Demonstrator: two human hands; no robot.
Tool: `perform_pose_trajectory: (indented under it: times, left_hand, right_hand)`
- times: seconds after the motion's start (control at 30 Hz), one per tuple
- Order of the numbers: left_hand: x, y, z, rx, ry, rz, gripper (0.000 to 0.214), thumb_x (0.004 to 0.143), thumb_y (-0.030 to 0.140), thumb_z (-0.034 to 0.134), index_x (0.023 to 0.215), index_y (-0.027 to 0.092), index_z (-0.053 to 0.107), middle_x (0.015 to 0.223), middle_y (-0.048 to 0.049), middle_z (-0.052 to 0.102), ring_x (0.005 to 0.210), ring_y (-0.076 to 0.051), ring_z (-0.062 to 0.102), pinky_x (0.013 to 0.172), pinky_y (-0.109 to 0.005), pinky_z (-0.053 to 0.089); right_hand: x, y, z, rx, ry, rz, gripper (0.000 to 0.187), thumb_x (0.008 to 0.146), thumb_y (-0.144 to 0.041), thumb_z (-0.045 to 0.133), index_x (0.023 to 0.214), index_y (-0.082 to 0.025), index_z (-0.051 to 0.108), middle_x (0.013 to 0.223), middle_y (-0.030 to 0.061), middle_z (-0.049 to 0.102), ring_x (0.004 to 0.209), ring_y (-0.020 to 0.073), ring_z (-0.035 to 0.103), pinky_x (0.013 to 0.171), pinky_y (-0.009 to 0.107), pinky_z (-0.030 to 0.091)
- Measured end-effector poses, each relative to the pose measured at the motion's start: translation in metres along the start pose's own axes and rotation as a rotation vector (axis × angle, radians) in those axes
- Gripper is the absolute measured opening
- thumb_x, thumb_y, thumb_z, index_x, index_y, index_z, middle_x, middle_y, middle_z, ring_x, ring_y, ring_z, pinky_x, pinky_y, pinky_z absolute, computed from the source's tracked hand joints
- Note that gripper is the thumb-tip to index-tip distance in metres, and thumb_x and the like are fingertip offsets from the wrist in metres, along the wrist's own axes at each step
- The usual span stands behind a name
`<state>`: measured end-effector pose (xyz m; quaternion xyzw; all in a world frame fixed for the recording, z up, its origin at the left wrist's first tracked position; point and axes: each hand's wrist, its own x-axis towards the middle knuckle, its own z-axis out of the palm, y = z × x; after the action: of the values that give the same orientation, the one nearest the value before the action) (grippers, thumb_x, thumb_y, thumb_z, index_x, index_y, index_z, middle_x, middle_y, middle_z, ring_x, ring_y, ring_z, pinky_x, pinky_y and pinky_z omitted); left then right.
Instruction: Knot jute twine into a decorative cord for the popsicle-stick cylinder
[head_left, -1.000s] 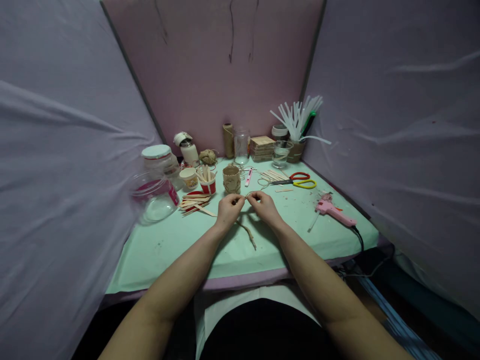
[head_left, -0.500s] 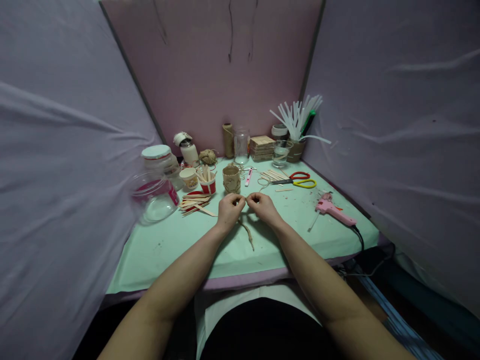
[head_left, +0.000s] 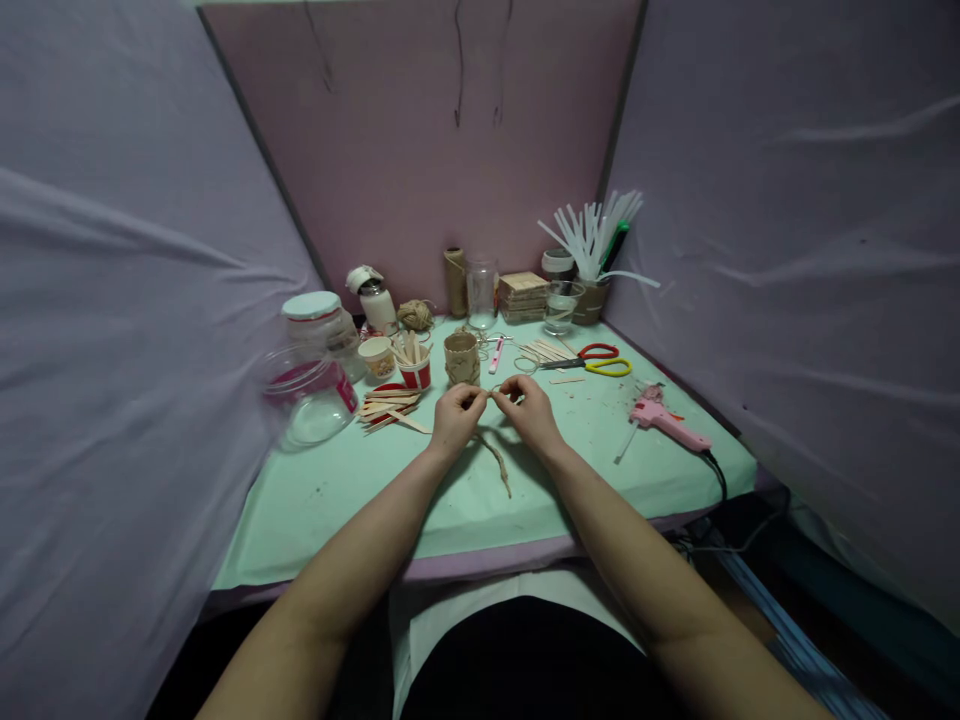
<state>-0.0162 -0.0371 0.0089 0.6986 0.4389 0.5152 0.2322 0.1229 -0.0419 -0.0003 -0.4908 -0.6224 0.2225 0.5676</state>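
My left hand point(head_left: 456, 412) and my right hand point(head_left: 530, 405) meet over the middle of the mint-green table point(head_left: 337, 490), fingers pinched close together. Between them they grip strands of brown twine point(head_left: 496, 460). A braided length of it trails from my hands toward me and lies on the table. Just beyond my fingers stands a small twine-wrapped cup point(head_left: 462, 357).
Wooden sticks point(head_left: 386, 404), a red cup of sticks point(head_left: 415, 368), clear plastic jars point(head_left: 309, 392) and a twine ball point(head_left: 415, 314) sit at left. Scissors point(head_left: 600, 360), a pink glue gun point(head_left: 666, 424) and a holder of white glue sticks point(head_left: 594, 250) are at right. Fabric walls enclose three sides.
Both hands have stayed pinched on the twine, shifting only slightly; the trailing braid has moved a little on the table.
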Motion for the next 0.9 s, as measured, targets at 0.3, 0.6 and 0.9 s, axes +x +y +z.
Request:
perform_pose_trajectory:
  times: [0.3, 0.6, 0.9]
  left_hand:
    - [0.002, -0.004, 0.002, -0.045, 0.002, -0.196, 0.017, 0.071, 0.027, 0.054, 0.064, 0.016, 0.066, 0.065, -0.0013, 0.063, 0.066, -0.014, 0.055, 0.064, -0.024, 0.041]
    - [0.005, -0.004, -0.001, -0.115, -0.12, -0.379, 0.023, 0.068, 0.031, 0.053, 0.052, 0.015, 0.06, 0.051, -0.0005, 0.055, 0.053, -0.011, 0.046, 0.051, -0.023, 0.033]
    - [0.009, -0.017, -0.01, -0.292, -0.301, -0.627, 0.018, 0.062, 0.029, 0.059, 0.053, 0.013, 0.058, 0.048, 0.0, 0.048, 0.04, -0.005, 0.032, 0.04, -0.022, 0.018]
  right_hand:
    - [-0.003, -0.003, -0.004, -0.352, -0.081, -0.41, 0.014, 0.087, -0.02, 0.048, 0.084, -0.02, 0.062, 0.086, 0.0064, 0.058, 0.086, 0.0195, 0.051, 0.078, 0.032, 0.042]
    - [-0.002, -0.001, -0.005, -0.518, -0.223, -0.413, 0.014, 0.088, -0.02, 0.05, 0.082, -0.02, 0.062, 0.087, 0.0073, 0.059, 0.084, 0.0205, 0.049, 0.072, 0.031, 0.039]
    - [0.0, -0.001, -0.007, -0.599, -0.315, -0.456, 0.009, 0.085, -0.016, 0.054, 0.083, -0.019, 0.062, 0.087, 0.007, 0.059, 0.086, 0.0207, 0.048, 0.068, 0.031, 0.038]
